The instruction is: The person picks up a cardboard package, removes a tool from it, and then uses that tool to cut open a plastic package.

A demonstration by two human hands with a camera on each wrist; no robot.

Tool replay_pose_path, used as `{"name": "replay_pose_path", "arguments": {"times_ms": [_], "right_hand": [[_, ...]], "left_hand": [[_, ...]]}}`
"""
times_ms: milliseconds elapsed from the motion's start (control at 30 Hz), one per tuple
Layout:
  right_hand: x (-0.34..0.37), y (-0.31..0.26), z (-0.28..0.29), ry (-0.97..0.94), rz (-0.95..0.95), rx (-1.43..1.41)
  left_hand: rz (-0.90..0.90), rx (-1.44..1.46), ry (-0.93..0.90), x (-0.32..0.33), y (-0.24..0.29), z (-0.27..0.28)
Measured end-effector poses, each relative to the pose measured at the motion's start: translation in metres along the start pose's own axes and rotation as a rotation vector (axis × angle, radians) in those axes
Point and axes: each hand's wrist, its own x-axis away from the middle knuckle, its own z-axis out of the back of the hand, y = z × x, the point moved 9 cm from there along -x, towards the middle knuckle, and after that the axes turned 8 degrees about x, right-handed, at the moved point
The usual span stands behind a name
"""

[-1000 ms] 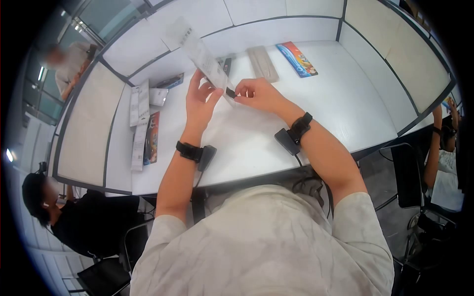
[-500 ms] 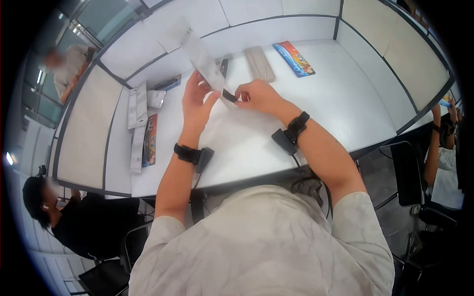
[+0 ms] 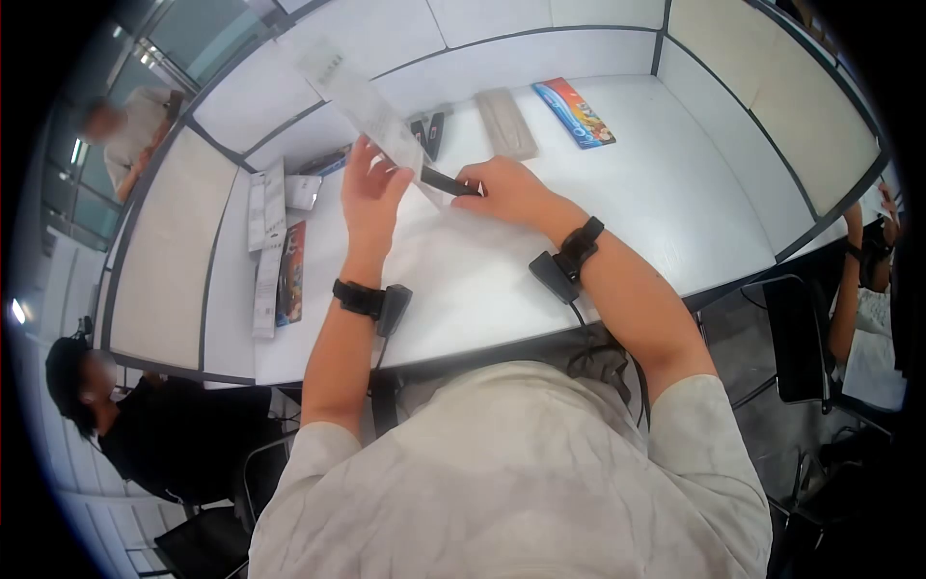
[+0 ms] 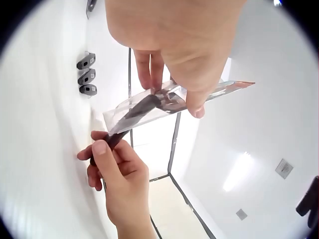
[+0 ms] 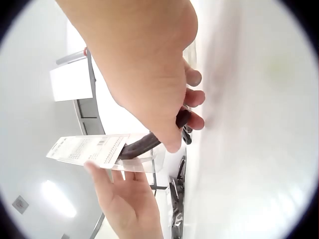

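Observation:
My left hand (image 3: 370, 201) pinches a clear package with a printed card (image 3: 371, 108) between thumb and fingers, held tilted above the table. Out of the package's lower end sticks a black handle (image 3: 446, 182), and my right hand (image 3: 513, 192) grips its end. In the left wrist view the dark handle (image 4: 134, 113) lies partly inside the clear plastic, its end between the right thumb and fingers. The right wrist view shows the white printed card (image 5: 89, 149) with barcode, and the left hand (image 5: 130, 203) under it.
Black items (image 3: 436, 133) lie behind the package. Further right are an empty clear tray (image 3: 505, 124) and a blue-red card (image 3: 574, 113). Several packages (image 3: 267, 289) are at the left. Low partitions (image 3: 540, 55) surround the table; people are beyond both sides.
My left hand has moved left with the package, while my right hand has stayed nearly in place. More of the black handle shows outside the package.

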Motion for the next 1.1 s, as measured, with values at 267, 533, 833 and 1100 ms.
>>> {"name": "replay_pose_path", "arguments": {"times_ms": [267,533,833,1100], "right_hand": [[0.001,0.001,0.002,-0.013,-0.031,-0.03],[-0.001,0.018,0.0,0.039,-0.025,0.025],[0.001,0.044,-0.006,-0.002,-0.434,-0.599],[0.003,0.052,-0.026,-0.122,-0.502,-0.75]], "left_hand": [[-0.061,-0.081,0.25,-0.006,0.004,0.039],[-0.126,-0.066,0.486,-0.005,0.007,0.072],[-0.021,-0.107,0.564,-0.003,-0.015,0.094],[-0.001,-0.081,0.561,-0.003,-0.022,0.088]]}}
